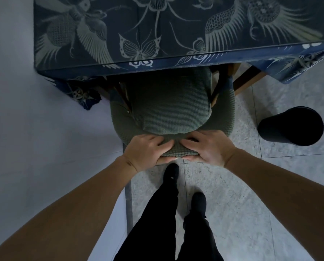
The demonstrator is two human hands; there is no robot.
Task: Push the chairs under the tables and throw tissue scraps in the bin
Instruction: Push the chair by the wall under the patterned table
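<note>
Chair [168, 108], in a green knitted cover, is standing with the front of its seat going in under the near edge of the bench [108, 31], while its back is sticking out toward the person. Both hands are gripping the top of the chair back, side by side and nearly touching. Left hand [148, 151] is lying over the top rail with its fingers [158, 142] curling onto the far side and the thumb tucking under the near edge. Right hand [206, 147] is doing the same from the other side, its fingers [193, 140] bending down over the cover and the thumb wrapping beneath. Both forearms are reaching forward from the lower corners of the view.

A dark blue cloth [195, 59] with pale birds, butterflies and flowers is covering the bench and hanging over its edge; one corner is drooping at the left beside the chair. Wooden legs are showing under the cloth to the right of the chair. A black round bin [291, 127] is standing on the floor [242, 194] to the right, apart from the chair. The person's legs in dark trousers and dark shoes are standing on the grey speckled tiles just behind the chair, the left foot ahead. A pale wall is running along the left.
</note>
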